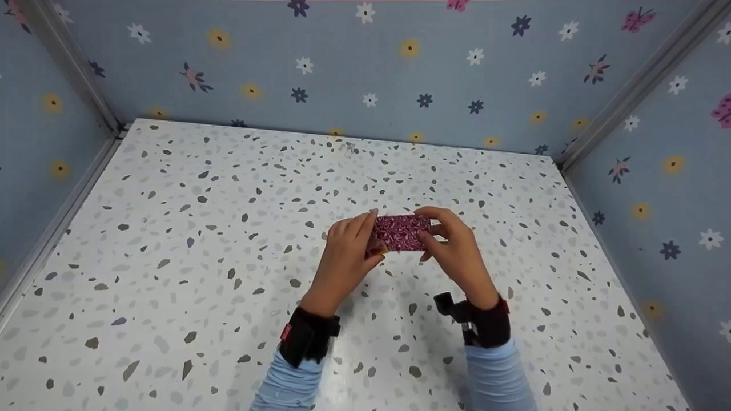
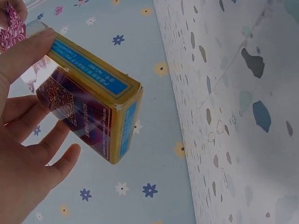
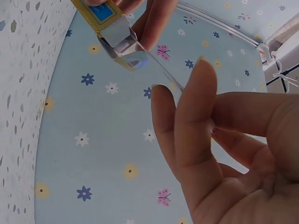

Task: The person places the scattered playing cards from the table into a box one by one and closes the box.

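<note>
My left hand (image 1: pixel 344 251) grips a small cardboard card box (image 2: pixel 96 77), yellow-edged with blue label strips and a dark purple face. In the left wrist view its thumb lies along one narrow side, with the fingers on the far side. The end flap (image 3: pixel 133 60) stands open, facing my right hand (image 1: pixel 460 248). That hand pinches a card (image 1: pixel 401 232) with a magenta and white swirl pattern between thumb and fingers. Seen edge-on in the right wrist view, the card is a thin line running from the box's open end to the fingertips.
Both hands are over a white table (image 1: pixel 228 319) with grey speckles. Blue flowered panels (image 1: pixel 394 74) rise behind it and at both sides, joined by metal corner posts (image 1: pixel 634 91). Each wrist wears a black strap (image 1: pixel 308 337) over a light blue sleeve.
</note>
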Motion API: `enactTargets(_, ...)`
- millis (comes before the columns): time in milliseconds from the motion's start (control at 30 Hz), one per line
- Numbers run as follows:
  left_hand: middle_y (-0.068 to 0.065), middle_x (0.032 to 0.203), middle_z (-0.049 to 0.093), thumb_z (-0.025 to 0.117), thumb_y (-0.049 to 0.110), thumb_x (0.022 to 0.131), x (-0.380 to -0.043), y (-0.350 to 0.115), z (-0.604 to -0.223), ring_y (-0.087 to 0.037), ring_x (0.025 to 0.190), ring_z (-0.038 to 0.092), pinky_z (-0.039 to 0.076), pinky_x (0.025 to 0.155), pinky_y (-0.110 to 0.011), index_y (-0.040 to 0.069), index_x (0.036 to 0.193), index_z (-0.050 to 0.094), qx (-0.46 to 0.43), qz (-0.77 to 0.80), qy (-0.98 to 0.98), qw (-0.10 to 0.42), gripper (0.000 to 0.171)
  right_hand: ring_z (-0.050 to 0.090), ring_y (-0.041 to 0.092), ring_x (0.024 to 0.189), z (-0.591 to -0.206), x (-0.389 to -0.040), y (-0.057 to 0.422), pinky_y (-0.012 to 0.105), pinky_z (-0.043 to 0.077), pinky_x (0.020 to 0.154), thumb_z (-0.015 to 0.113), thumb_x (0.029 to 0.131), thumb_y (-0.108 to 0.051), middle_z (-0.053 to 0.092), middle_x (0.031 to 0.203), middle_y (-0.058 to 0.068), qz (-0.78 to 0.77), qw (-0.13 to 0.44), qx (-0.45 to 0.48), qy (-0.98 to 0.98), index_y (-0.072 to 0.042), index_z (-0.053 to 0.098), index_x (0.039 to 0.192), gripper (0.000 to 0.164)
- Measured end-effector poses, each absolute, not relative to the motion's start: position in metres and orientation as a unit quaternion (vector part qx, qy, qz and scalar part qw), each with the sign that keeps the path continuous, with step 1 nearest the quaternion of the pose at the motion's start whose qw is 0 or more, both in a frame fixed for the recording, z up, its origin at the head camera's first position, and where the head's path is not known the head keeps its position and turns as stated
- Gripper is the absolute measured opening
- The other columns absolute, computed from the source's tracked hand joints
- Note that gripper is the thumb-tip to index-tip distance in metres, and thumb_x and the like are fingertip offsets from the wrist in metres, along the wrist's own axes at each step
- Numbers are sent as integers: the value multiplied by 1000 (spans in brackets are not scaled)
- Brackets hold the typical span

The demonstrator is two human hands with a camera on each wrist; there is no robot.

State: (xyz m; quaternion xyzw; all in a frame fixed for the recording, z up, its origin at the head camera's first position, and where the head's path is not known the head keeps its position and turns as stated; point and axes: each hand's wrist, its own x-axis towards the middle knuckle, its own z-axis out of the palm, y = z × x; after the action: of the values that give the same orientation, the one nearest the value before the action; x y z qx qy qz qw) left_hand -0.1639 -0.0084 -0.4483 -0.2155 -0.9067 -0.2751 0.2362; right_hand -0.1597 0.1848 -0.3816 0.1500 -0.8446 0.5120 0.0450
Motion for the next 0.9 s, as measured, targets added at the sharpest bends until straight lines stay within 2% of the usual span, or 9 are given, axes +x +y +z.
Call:
enactTargets(433, -8, 130, 53, 77, 26, 75, -165, -9, -449, -28, 113, 50, 37, 103, -44, 5, 139, 42, -238, -273, -903, 233, 75, 65, 30, 83, -373, -163, 180, 28, 53, 49, 54, 88, 8, 54, 118, 19, 501, 7, 159, -851, -1, 56, 125, 38)
enactTargets(733, -9, 130, 54, 76, 27, 76, -164, -10, -447, -28, 113, 50, 37, 104, -43, 5, 139, 42, -237, -271, -906, 224, 75, 64, 26, 78, -376, -166, 175, 27, 54, 51, 57, 87, 5, 59, 104, 19, 483, 24, 138, -864, -3, 51, 128, 42)
enactTargets(900, -9, 130, 54, 76, 27, 76, -163, -9, -445, -28, 114, 50, 36, 105, -43, 5, 139, 42, -237, -276, -905, 223, 75, 64, 24, 78, -379, -168, 169, 31, 55, 52, 57, 87, 6, 60, 96, 16, 487, 42, 137, -862, -1, 48, 117, 32)
